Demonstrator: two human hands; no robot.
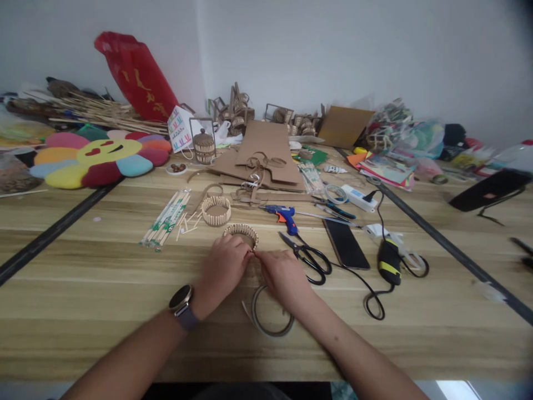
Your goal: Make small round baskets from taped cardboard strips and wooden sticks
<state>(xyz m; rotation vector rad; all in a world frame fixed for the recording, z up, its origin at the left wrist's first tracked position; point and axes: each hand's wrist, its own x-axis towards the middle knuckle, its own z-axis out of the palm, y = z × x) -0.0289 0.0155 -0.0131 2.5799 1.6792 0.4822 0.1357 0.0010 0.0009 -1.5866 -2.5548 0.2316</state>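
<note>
A small round basket [240, 229] with a rim of short wooden pieces stands on the wooden table. My left hand [227, 261] has its fingers closed on the near side of this basket. Close beside it, my right hand [283, 273] pinches something small at the basket's near right edge, too small to name. A coil of grey strip [255, 316] lies just below my right hand. Behind the basket is a second round basket [216, 211], with loose short sticks [187, 224] to its left.
Black scissors [310, 258], a blue glue gun [283, 215], a phone [346, 244] and a black cable [377, 300] lie right of my hands. Packed sticks [165, 218] lie left. Cardboard [266, 147] and a lidded basket [204, 147] stand behind.
</note>
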